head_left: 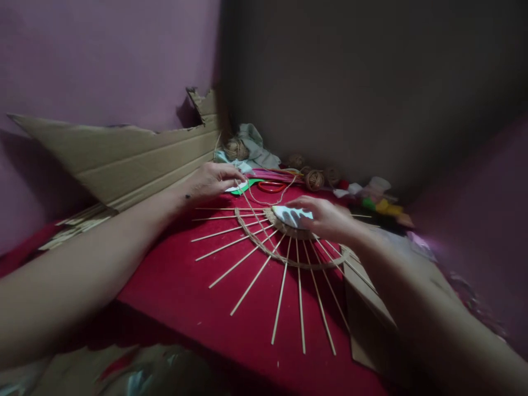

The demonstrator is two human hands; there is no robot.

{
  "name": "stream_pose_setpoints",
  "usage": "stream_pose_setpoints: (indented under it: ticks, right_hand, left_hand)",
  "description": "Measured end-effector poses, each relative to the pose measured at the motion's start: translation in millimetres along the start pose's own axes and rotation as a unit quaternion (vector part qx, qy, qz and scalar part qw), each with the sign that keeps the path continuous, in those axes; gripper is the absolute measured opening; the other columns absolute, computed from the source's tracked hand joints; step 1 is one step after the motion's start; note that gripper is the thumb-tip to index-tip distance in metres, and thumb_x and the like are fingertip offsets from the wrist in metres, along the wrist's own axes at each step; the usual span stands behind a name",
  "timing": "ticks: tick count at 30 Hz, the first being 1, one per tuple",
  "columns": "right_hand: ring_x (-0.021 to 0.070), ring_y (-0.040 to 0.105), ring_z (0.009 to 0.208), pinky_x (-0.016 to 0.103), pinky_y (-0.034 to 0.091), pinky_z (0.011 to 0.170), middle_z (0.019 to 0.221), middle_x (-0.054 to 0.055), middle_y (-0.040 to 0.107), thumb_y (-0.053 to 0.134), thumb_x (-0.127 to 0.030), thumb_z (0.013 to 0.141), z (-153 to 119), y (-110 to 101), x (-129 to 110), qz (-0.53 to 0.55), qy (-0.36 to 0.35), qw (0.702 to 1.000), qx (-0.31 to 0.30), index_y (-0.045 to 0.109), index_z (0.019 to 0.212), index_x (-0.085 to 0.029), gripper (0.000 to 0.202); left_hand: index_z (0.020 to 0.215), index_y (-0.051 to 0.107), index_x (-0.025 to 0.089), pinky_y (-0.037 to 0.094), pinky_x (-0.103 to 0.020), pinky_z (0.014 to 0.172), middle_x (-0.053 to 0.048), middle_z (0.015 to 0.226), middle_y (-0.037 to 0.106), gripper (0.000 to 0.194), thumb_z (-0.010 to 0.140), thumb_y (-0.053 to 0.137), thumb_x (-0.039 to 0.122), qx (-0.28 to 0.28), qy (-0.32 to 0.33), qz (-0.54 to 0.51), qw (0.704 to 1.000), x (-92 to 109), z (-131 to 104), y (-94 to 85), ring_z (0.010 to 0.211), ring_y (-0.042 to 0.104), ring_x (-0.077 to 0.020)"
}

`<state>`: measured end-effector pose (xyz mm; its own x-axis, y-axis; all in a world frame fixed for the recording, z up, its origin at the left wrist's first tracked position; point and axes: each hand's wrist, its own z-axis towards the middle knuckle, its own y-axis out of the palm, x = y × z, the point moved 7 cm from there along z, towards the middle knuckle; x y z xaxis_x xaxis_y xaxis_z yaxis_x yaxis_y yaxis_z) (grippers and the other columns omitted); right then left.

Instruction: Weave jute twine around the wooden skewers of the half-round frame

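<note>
A half-round fan of thin wooden sticks (251,280) lies on the red cloth (181,297), with a braided twine arc (295,264) across the sticks. At its hub is a woven half disc with a white and grey patterned piece (293,216) on it. My right hand (324,217) rests over that piece, fingers bent at its right edge. My left hand (218,179) pinches a strand of twine (256,212) above and left of the fan; the strand runs down to the braided arc.
Behind are red-handled scissors (271,187), a green and white piece (243,188), twine balls (314,179) and crumpled cloth (256,144). Cardboard (136,159) leans on the left wall above loose sticks (78,225). More cardboard (367,308) lies under the fan's right side.
</note>
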<state>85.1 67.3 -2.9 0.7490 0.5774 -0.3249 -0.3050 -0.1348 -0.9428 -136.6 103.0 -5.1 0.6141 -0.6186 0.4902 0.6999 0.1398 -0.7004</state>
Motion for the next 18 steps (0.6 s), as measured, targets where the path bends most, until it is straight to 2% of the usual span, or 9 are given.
stream_pose_setpoints:
  ticks: [3,7,10,15,18]
  right_hand:
    - [0.0244,0.063,0.105,0.038,0.049,0.092,0.113,0.012,0.068,0.048,-0.004,0.076,-18.8,9.7,2.0,-0.028,-0.009,0.999,0.035,0.069,0.11,-0.015,0.042]
    - [0.0241,0.059,0.109,0.04,0.047,0.097,0.119,0.015,0.064,0.045,0.0,0.078,-34.9,26.7,-0.4,-0.041,-0.108,0.988,0.101,0.067,0.111,-0.011,0.042]
    - [0.0239,0.06,0.107,0.041,0.048,0.095,0.118,0.016,0.064,0.044,-0.002,0.081,-39.0,33.2,2.0,-0.032,-0.147,0.98,0.129,0.066,0.113,-0.01,0.04]
    - [0.0225,0.06,0.107,0.042,0.048,0.094,0.115,0.015,0.065,0.048,-0.005,0.084,-44.1,29.4,4.9,0.018,-0.166,0.973,0.161,0.067,0.11,-0.013,0.033]
    - [0.0193,0.063,0.1,0.038,0.05,0.09,0.106,0.01,0.068,0.05,-0.006,0.083,-48.8,21.2,3.9,0.065,-0.158,0.97,0.172,0.07,0.098,-0.018,0.027]
  left_hand:
    - [0.091,0.072,0.016,0.047,-0.026,0.085,-0.005,0.097,0.072,0.028,0.081,0.054,0.034,-0.006,-0.018,0.017,1.0,-0.1,-1.2,-2.3,0.089,0.064,-0.0162]
    - [0.089,0.073,0.017,0.047,-0.027,0.082,-0.005,0.096,0.072,0.026,0.08,0.054,0.031,-0.025,-0.038,0.048,0.998,-3.1,-2.5,1.2,0.087,0.063,-0.0163]
    - [0.09,0.074,0.017,0.047,-0.028,0.079,-0.005,0.091,0.072,0.027,0.081,0.052,0.031,-0.039,-0.046,0.076,0.995,-5.4,-3.2,4.4,0.082,0.062,-0.016]
    - [0.091,0.073,0.016,0.047,-0.029,0.082,-0.007,0.098,0.072,0.027,0.08,0.054,0.032,-0.039,-0.064,0.066,0.995,-11.6,-3.4,3.3,0.087,0.062,-0.0177]
    - [0.088,0.073,0.017,0.047,-0.029,0.083,-0.006,0.098,0.071,0.024,0.079,0.055,0.03,-0.037,-0.087,0.068,0.993,-14.0,-4.8,2.1,0.088,0.062,-0.0189]
